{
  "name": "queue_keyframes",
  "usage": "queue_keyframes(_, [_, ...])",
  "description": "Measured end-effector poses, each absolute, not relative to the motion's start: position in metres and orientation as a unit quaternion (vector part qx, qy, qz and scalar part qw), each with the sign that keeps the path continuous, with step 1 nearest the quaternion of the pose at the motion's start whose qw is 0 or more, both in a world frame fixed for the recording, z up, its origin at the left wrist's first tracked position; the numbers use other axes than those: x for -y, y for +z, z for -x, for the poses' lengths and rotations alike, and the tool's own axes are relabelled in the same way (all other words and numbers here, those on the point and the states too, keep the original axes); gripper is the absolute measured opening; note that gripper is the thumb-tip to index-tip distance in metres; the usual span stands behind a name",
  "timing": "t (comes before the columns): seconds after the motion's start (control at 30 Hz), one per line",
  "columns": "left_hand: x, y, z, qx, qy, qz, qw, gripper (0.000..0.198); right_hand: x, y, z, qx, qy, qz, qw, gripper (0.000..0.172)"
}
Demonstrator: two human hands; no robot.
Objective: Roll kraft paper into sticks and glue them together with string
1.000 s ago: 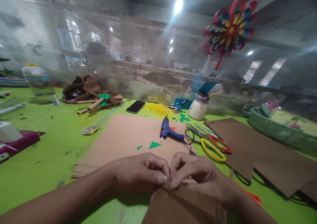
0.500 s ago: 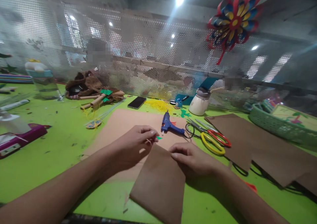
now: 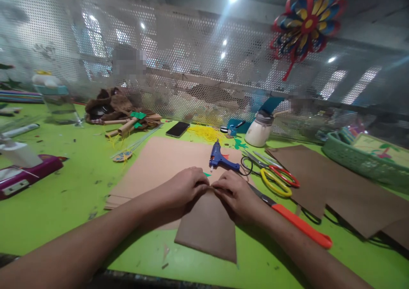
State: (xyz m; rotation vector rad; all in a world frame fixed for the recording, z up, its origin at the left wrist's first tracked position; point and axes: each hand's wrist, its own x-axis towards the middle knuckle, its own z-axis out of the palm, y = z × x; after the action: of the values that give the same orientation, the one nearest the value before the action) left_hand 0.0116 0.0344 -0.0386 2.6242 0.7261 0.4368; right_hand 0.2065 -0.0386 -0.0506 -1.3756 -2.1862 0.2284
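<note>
A brown sheet of folded paper [image 3: 209, 229] lies in front of me, its far edge pinched between both hands. My left hand [image 3: 188, 189] is closed on the far left corner, fingertips together. From the other side my right hand [image 3: 236, 195] grips the same edge, its fingers almost touching the left ones. Just beyond the hands are a small green scrap [image 3: 207, 174] and a blue hot glue gun [image 3: 220, 157]. Under the hands spreads a stack of light tan paper [image 3: 159, 165]. An orange-handled knife or cutter [image 3: 302, 225] lies beside my right forearm, partly hidden by it.
Yellow-handled and red-handled scissors [image 3: 276, 187] lie to the right, near dark brown sheets [image 3: 306, 174] and a green basket [image 3: 361, 157]. A phone [image 3: 177, 129], a white jar [image 3: 258, 130] and yellow shreds [image 3: 204, 133] stand farther back. At left sits a purple power strip [image 3: 35, 174].
Both hands have come together at the paper's far edge; the left hand now grips it. The folded paper has shifted up and turned straighter. The orange handle shows more fully.
</note>
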Motion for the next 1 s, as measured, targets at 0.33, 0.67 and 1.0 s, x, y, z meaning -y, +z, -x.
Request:
queue_keyframes(0.33, [-0.036,-0.039,-0.007,-0.274,0.153,-0.936,0.158,0.024,0.042,-0.060,-0.220,0.787,0.059,0.553,0.267,0.010])
queue_keyframes(0.67, [-0.035,-0.042,-0.009,-0.281,0.151,-0.936,0.147,0.022,0.047,-0.068,-0.213,0.780,0.050,0.548,0.299,0.011])
queue_keyframes(1.0, [-0.035,-0.034,-0.004,-0.238,0.149,-0.948,0.151,0.024,0.051,-0.069,-0.210,0.812,-0.017,0.520,0.265,0.021])
